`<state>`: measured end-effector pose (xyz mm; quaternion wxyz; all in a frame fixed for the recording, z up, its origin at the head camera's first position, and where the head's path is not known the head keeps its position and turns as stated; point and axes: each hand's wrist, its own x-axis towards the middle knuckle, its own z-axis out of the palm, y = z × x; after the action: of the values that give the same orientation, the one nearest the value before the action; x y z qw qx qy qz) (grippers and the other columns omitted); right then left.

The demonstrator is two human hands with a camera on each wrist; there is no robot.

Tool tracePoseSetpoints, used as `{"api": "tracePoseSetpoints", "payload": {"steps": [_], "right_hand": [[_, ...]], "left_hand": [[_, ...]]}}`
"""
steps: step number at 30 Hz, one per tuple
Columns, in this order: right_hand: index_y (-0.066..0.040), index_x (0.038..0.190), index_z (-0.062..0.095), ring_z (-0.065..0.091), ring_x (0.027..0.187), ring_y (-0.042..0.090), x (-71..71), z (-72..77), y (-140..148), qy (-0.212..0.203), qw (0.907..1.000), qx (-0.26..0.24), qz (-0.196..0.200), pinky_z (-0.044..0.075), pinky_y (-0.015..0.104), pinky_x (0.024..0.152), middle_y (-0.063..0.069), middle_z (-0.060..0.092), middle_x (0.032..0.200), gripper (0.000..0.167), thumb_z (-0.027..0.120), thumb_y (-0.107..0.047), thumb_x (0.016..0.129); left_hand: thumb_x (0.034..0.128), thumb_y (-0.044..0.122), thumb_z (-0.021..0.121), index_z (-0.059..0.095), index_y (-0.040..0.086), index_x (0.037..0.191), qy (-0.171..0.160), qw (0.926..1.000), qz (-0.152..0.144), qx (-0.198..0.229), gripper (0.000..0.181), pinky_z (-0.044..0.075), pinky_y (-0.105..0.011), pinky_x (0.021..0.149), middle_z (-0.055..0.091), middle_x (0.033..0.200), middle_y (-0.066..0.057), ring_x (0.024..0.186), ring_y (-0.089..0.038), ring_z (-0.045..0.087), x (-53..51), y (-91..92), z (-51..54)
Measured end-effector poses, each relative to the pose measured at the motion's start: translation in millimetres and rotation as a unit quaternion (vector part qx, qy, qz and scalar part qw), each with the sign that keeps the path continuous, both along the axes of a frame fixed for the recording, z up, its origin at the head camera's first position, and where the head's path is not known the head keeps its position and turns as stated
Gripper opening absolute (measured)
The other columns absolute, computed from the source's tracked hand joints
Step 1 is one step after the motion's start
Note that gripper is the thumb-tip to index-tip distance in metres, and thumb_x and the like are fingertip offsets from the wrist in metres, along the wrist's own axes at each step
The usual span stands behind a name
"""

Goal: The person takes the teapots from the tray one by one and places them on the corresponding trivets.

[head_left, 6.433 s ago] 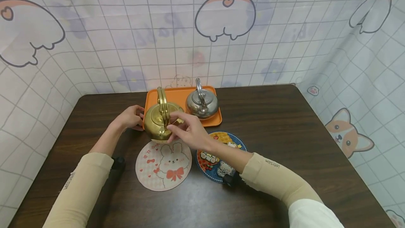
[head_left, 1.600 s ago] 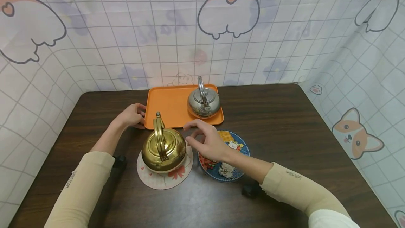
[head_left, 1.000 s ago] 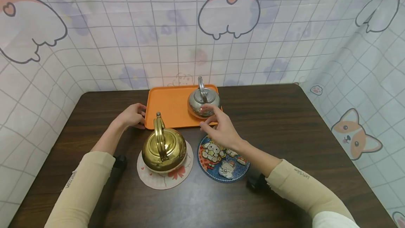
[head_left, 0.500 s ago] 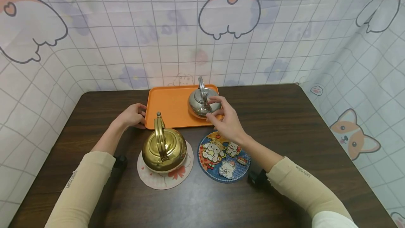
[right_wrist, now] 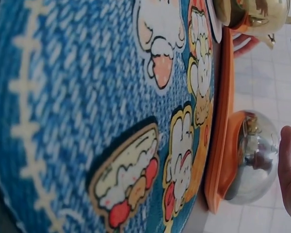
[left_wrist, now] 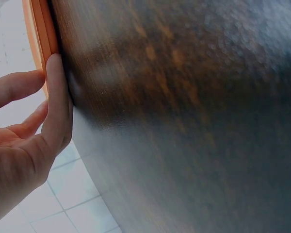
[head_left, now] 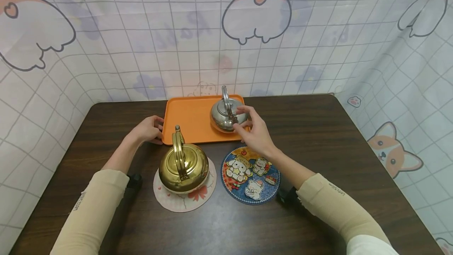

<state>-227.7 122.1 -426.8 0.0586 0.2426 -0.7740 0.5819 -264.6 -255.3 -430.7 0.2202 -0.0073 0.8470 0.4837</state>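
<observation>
Our right hand (head_left: 256,131) is at the front right of the silver kettle (head_left: 220,119), its thumb and forefinger curved and parted beside the handle (head_left: 226,99); we cannot tell whether they grip it. That kettle stands at the right end of the orange tray (head_left: 189,117). Our left hand (head_left: 145,129) rests against the tray's left edge, fingers extended and relaxed. Just in front of the tray, the gold kettle (head_left: 192,160) sits upright on a pale round mat (head_left: 170,204); beside it lies a blue round mat (head_left: 250,174) printed with cartoon animals. Under everything is our dark brown wood-grain desk (head_left: 318,129), back corners rounded, with a soft shine towards us. White grid-patterned walls (head_left: 191,62) rise behind and on both sides, printed with corgis (head_left: 256,15) and faint purple flowers (head_left: 308,80).
</observation>
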Motion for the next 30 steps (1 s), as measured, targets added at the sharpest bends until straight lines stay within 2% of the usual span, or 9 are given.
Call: {"api": "tracePoseSetpoints", "payload": {"steps": [7,9,12,15,17,19,24,27,30], "right_hand": [[-0.003,0.146,0.045,0.067,0.088,0.047,-4.5,-5.4,-1,-0.024,0.9996,-0.012,0.009,0.056,0.062,0.056,0.015,0.049,0.144,0.049,0.064,-0.007,0.101],[-0.003,0.145,0.046,0.067,0.088,0.047,-4.8,-4.5,-3,-0.027,0.9995,-0.013,0.011,0.056,0.061,0.056,0.015,0.050,0.142,0.048,0.064,-0.008,0.102],[0.000,0.145,0.046,0.068,0.086,0.042,-2.2,2.3,-7,-0.033,0.9993,-0.013,0.011,0.058,0.053,0.054,0.017,0.051,0.139,0.046,0.063,-0.006,0.102],[0.003,0.144,0.047,0.070,0.082,0.032,-0.9,7.1,-10,-0.036,0.9991,-0.016,0.018,0.058,0.040,0.052,0.024,0.053,0.135,0.045,0.061,-0.002,0.101],[0.003,0.144,0.047,0.070,0.080,0.027,-3.5,5.3,-11,-0.041,0.9987,-0.019,0.023,0.057,0.035,0.052,0.028,0.055,0.131,0.045,0.061,-0.001,0.102],[0.000,0.145,0.048,0.070,0.080,0.028,-7.9,0.6,-11,-0.051,0.9983,-0.020,0.021,0.056,0.033,0.052,0.031,0.062,0.119,0.045,0.061,-0.004,0.102],[-0.010,0.142,0.054,0.068,0.085,0.044,-18.2,-7.9,-12,-0.074,0.9970,-0.019,0.004,0.059,0.047,0.056,0.026,0.069,0.099,0.040,0.063,-0.013,0.103],[-0.009,0.141,0.056,0.067,0.086,0.049,-22.1,-9.9,-13,-0.075,0.9968,-0.028,0.007,0.059,0.055,0.061,0.023,0.070,0.100,0.039,0.064,-0.013,0.103],[-0.006,0.141,0.057,0.067,0.085,0.050,-24.2,-11.0,-14,-0.075,0.9966,-0.033,0.010,0.059,0.054,0.063,0.025,0.071,0.091,0.039,0.063,-0.012,0.103]], "left_hand": [[0.0916,-0.014,0.056,0.020,-0.014,0.154,0.001,1.0000,-0.004,0.005,0.072,0.062,-0.045,0.081,0.047,0.133,-0.036,0.101,-0.038,0.066,0.1,-1.7,0.5],[0.0915,-0.014,0.056,0.020,-0.014,0.154,0.000,1.0000,-0.004,0.006,0.072,0.062,-0.045,0.082,0.046,0.133,-0.036,0.102,-0.038,0.065,0.2,-1.8,0.5],[0.0917,-0.014,0.055,0.021,-0.014,0.154,0.000,1.0000,-0.003,0.007,0.071,0.062,-0.044,0.082,0.046,0.133,-0.035,0.102,-0.038,0.065,0.6,-1.5,0.4],[0.0920,-0.013,0.055,0.021,-0.014,0.154,0.000,1.0000,-0.003,0.006,0.071,0.062,-0.044,0.082,0.046,0.133,-0.035,0.102,-0.038,0.065,1.3,-0.9,1.0],[0.0920,-0.013,0.055,0.021,-0.014,0.154,0.001,1.0000,-0.003,0.006,0.071,0.062,-0.044,0.082,0.046,0.133,-0.036,0.102,-0.038,0.065,1.5,-0.8,1.5],[0.0920,-0.013,0.055,0.021,-0.014,0.154,0.002,1.0000,-0.002,0.006,0.070,0.062,-0.044,0.082,0.046,0.133,-0.035,0.102,-0.039,0.065,1.6,-0.6,1.3],[0.0916,-0.013,0.055,0.022,-0.014,0.153,0.005,1.0000,-0.001,0.003,0.070,0.062,-0.044,0.082,0.047,0.132,-0.035,0.101,-0.038,0.065,1.1,-0.8,0.9],[0.0914,-0.014,0.055,0.022,-0.014,0.153,0.004,1.0000,0.000,0.003,0.070,0.062,-0.043,0.081,0.047,0.131,-0.034,0.100,-0.037,0.065,0.8,-1.2,0.6],[0.0919,-0.014,0.054,0.022,-0.014,0.153,0.004,1.0000,-0.001,0.002,0.069,0.063,-0.042,0.080,0.046,0.131,-0.034,0.100,-0.037,0.065,0.8,-1.5,0.6]]}}
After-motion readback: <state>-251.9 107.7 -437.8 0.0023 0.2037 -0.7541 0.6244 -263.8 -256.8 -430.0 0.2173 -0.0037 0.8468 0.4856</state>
